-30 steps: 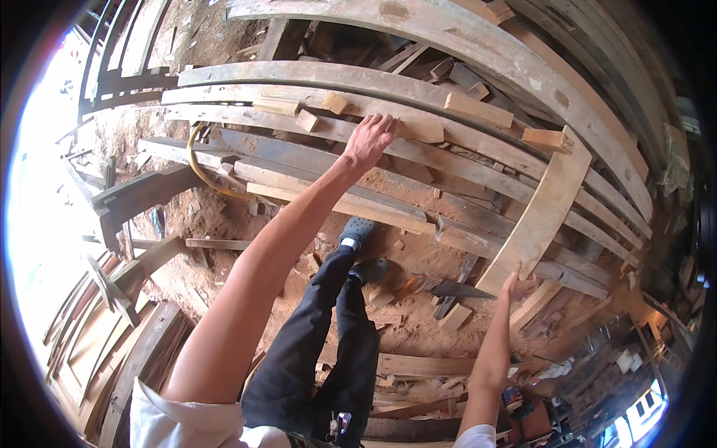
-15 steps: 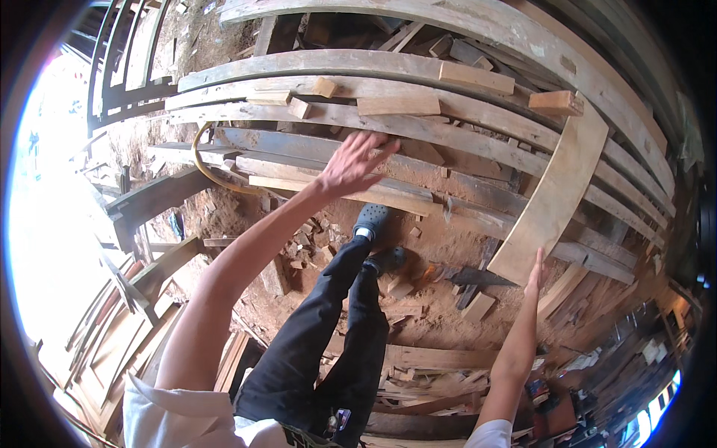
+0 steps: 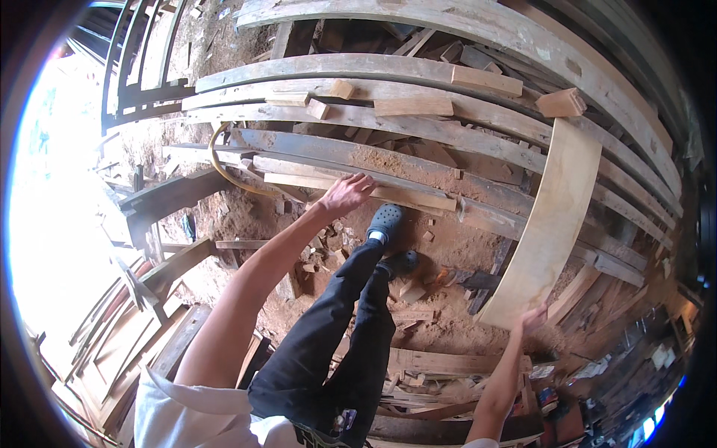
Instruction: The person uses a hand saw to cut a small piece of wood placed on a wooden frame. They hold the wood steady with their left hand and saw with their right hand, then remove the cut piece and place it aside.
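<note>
My right hand [image 3: 532, 319] is closed on the near end of a wide, pale wooden board [image 3: 551, 213]. The board slants away from me across several long beams, its far end beside a small wood block [image 3: 562, 103]. Left of that, my left hand [image 3: 349, 194] is down on a narrow, light wooden strip [image 3: 407, 197], which lies along a weathered beam [image 3: 328, 151]. The left fingers are bent together over the strip; the thumb and palm side are hidden.
Several wood offcuts [image 3: 413, 107] lie on the far beams. A yellow curved hoop or tube [image 3: 217, 158] hangs at the left. Below the beams, my shoes [image 3: 387, 218] stand on reddish, sawdust-covered ground with scraps. A dark saw-like tool [image 3: 478, 279] lies partly under the board.
My left hand has come down from spread fingers in the air onto the strip. The right hand has moved nearer and closed on the board, whose near end has shifted toward me.
</note>
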Motion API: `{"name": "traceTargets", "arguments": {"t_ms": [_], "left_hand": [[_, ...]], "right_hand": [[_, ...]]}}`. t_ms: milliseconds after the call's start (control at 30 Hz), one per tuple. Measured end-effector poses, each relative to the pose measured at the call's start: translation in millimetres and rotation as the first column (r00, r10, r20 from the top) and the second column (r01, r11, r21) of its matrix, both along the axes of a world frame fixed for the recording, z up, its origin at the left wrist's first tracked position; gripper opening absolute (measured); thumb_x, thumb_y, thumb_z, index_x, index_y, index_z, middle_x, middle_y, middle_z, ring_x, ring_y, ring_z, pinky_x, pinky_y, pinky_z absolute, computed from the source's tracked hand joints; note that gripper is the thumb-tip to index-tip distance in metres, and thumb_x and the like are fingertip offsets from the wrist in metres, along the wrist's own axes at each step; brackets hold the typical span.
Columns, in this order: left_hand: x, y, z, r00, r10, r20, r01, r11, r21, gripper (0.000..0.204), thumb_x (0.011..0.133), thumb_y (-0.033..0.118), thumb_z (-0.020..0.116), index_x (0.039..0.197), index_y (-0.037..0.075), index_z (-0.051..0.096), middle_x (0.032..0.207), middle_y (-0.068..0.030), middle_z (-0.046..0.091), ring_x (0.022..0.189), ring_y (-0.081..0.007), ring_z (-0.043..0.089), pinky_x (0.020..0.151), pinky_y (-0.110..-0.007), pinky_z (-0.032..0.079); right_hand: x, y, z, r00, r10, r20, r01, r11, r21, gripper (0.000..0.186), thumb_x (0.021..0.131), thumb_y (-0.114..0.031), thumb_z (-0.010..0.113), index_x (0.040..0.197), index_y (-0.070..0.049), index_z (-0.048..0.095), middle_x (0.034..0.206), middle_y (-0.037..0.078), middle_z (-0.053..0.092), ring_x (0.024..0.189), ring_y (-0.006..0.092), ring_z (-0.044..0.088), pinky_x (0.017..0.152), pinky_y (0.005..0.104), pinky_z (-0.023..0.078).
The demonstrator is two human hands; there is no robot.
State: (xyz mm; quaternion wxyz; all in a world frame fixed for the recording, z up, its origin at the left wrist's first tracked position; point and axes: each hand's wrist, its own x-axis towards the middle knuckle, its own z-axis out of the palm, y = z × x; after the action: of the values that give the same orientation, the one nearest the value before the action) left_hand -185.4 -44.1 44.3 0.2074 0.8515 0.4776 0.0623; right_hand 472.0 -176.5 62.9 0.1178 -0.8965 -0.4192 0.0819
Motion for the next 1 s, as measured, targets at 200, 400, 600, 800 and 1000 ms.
{"name": "traceTargets", "arguments": {"t_ms": [200,400,600,800,1000], "left_hand": [[-30.5,-27.9,45.3,0.984,0.009,0.177,-0.008,1.000,-0.007,0.037,0.067,0.011,0.075,0.103,0.009,0.068,0.110,-0.0063,0.062,0.105,-0.0244,0.059,0.090,-0.042,0.045],[-58.8,-93.6,114.2,0.979,0.099,0.178,-0.089,0.994,-0.064,0.037,0.070,0.012,0.074,0.106,0.009,0.069,0.107,-0.0042,0.062,0.100,-0.0223,0.059,0.084,-0.039,0.043],[-69.2,-144.0,138.2,0.963,0.250,0.097,-0.240,0.965,-0.104,0.040,0.070,0.008,0.079,0.108,0.008,0.068,0.108,-0.0045,0.061,0.100,-0.0238,0.059,0.083,-0.040,0.041],[-46.1,-162.1,153.7,0.909,0.395,0.134,-0.385,0.918,-0.093,0.041,0.069,0.007,0.080,0.108,0.006,0.067,0.108,-0.0066,0.062,0.098,-0.0260,0.060,0.083,-0.042,0.042],[-24.6,-140.4,170.1,0.905,0.382,0.187,-0.379,0.924,-0.054,0.045,0.067,0.007,0.082,0.110,0.006,0.067,0.105,-0.0065,0.062,0.096,-0.0253,0.061,0.082,-0.041,0.042]], "right_hand": [[-4.3,-86.5,44.8,0.954,0.043,0.298,-0.043,0.999,-0.007,0.038,0.094,-0.029,0.049,0.092,0.002,0.071,0.087,0.026,0.067,0.096,0.0429,0.064,0.091,0.0488,0.047],[-18.9,-116.7,78.9,0.921,0.262,0.289,-0.248,0.965,-0.087,0.040,0.094,-0.032,0.050,0.090,0.002,0.070,0.074,0.024,0.064,0.080,0.0406,0.063,0.074,0.0480,0.045],[-89.8,-25.2,60.0,0.898,0.281,-0.338,-0.294,0.956,0.012,0.038,0.093,-0.029,0.052,0.080,0.007,0.056,0.067,0.022,0.055,0.062,0.0320,0.052,0.061,0.0445,0.041],[-186.8,103.5,30.0,0.711,0.574,-0.405,-0.605,0.794,0.065,0.030,0.087,-0.030,0.060,0.079,-0.002,0.060,0.073,0.018,0.063,0.068,0.0335,0.064,0.061,0.0418,0.046],[-316.4,184.0,13.0,0.528,0.768,-0.362,-0.809,0.585,0.061,0.032,0.086,-0.041,0.061,0.075,-0.011,0.063,0.069,0.009,0.067,0.064,0.0282,0.067,0.056,0.0406,0.050]]}}
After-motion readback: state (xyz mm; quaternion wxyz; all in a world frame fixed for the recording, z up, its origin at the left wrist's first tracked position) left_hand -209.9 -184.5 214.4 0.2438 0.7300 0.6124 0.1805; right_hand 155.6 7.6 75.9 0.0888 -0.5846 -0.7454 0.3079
